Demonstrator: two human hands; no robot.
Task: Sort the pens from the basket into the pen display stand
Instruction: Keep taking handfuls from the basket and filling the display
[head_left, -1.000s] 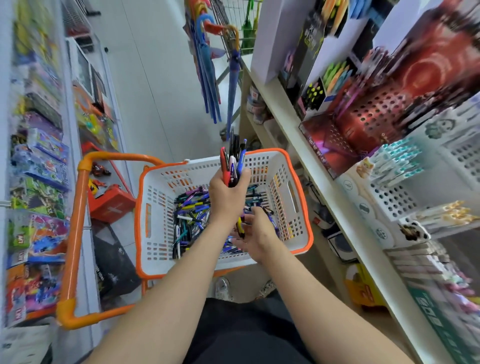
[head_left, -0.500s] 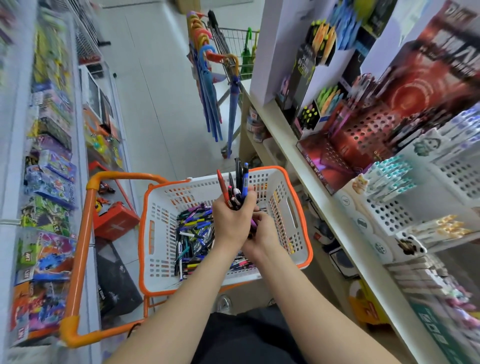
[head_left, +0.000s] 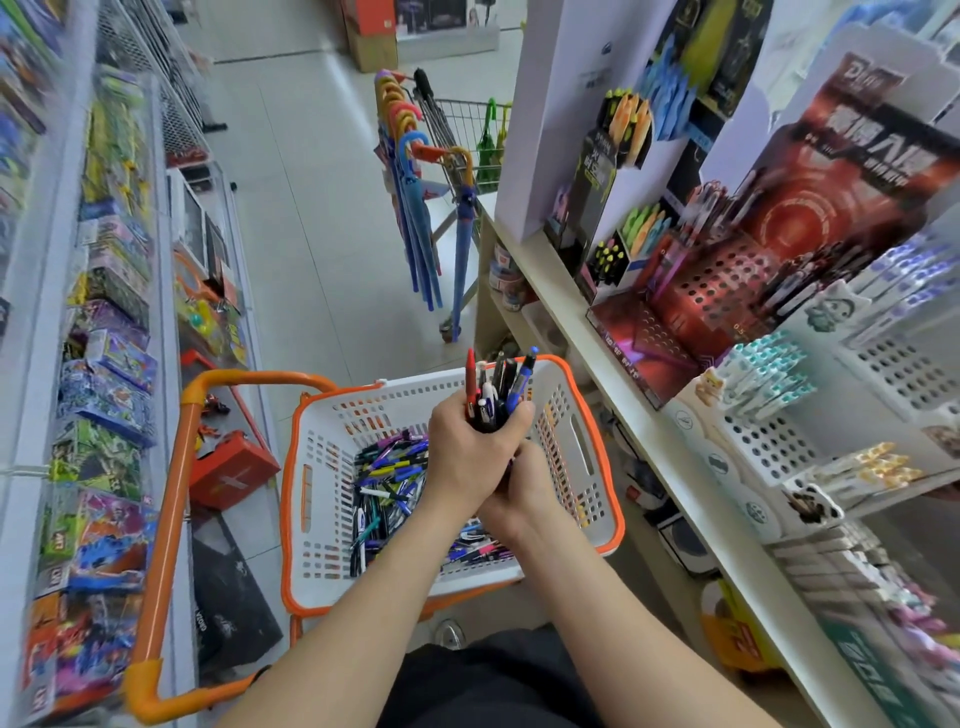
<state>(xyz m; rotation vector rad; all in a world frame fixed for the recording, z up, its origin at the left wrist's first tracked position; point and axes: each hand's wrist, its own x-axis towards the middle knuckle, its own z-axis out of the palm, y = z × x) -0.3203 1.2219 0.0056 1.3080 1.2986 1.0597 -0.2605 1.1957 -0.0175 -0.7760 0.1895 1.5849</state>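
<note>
A white basket with an orange rim (head_left: 582, 447) sits in front of me with several loose pens (head_left: 387, 483) heaped on its floor. Above it my left hand (head_left: 470, 452) grips an upright bunch of pens (head_left: 496, 389) in red, black, white and blue. My right hand (head_left: 522, 493) sits just under the left one at the bunch's lower ends; its fingers are hidden behind the left hand. On the shelf to the right stand the pen displays: a red perforated stand (head_left: 717, 291) and white perforated stands (head_left: 763, 441).
The basket's orange handle frame (head_left: 171, 499) juts out to the left. Toy boxes line the left shelf (head_left: 104, 364). A wire cart hung with umbrellas (head_left: 415, 208) stands in the aisle ahead. The wooden shelf edge (head_left: 675, 467) runs along the right.
My right hand rose from the pens in the basket and joined the left hand under the bunch. The view tilted upward, showing more of the aisle.
</note>
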